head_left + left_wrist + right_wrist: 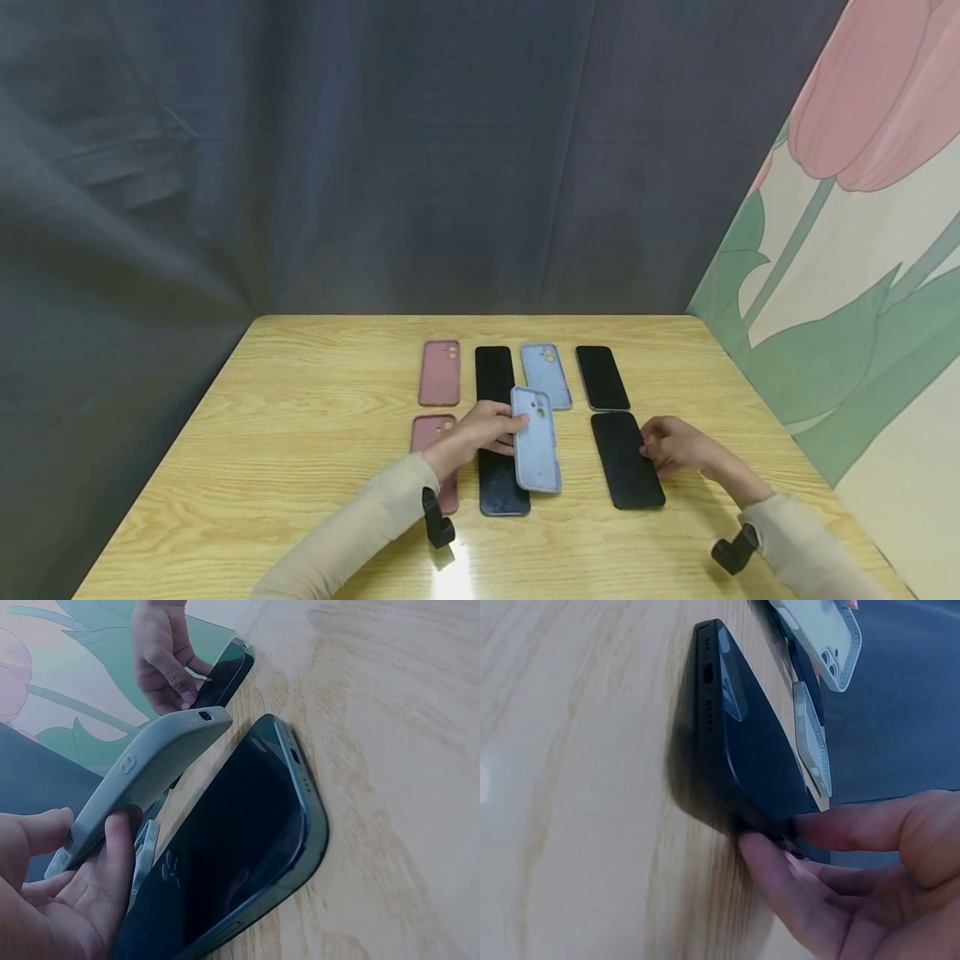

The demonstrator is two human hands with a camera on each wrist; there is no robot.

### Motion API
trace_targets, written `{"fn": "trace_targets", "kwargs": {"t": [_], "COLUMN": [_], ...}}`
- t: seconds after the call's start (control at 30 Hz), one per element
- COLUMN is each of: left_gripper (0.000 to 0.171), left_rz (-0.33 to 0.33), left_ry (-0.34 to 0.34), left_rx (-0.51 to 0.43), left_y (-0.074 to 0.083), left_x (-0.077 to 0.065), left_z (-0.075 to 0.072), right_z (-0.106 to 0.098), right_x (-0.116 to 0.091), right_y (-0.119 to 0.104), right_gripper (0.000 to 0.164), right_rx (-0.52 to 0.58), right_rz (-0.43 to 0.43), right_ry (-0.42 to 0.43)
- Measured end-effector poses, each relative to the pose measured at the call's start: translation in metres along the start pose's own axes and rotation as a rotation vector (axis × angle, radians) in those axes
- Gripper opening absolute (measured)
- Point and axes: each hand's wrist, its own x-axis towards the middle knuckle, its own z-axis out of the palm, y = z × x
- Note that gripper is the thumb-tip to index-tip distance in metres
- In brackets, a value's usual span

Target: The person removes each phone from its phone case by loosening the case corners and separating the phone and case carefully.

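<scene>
My left hand point(480, 428) pinches a light blue phone case point(537, 454) between thumb and fingers. The case is held tilted above the table, its hollow inner side facing the head camera, beside a dark phone point(504, 493) that lies screen up. With thumb and fingers, my right hand point(677, 443) grips the right long edge of a black phone point(627, 467). In the right wrist view, a shadow falls along this phone's point(757, 742) lower side; whether it is fully off the table I cannot tell.
Behind lie a pink case point(439, 375), a dark phone point(493, 371), another light blue case point(547, 379) and a smaller-looking black phone point(603, 377). A second pink case point(431, 428) is partly covered by my left arm. A dark curtain point(420, 167) and a flower-patterned wall point(840, 333) border the wooden table point(315, 400).
</scene>
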Motion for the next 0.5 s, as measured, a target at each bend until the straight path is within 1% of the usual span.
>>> {"fn": "trace_targets", "kwargs": {"t": [0.2,0.5], "left_gripper": [0.028,0.026], "left_rz": [0.008,0.011], "left_ry": [-0.015,-0.01], "left_rx": [0.011,0.023], "left_y": [-0.0011,-0.0029], "left_x": [-0.0011,-0.0023], "left_z": [0.0022,0.0032], "right_z": [0.0038,0.0038], "right_x": [0.0019,0.0027], "right_y": [-0.0029,-0.0083], "right_gripper": [0.029,0.021], "right_rx": [-0.096,-0.205], "right_rz": [0.011,0.038], "right_ry": [0.046,0.105]}}
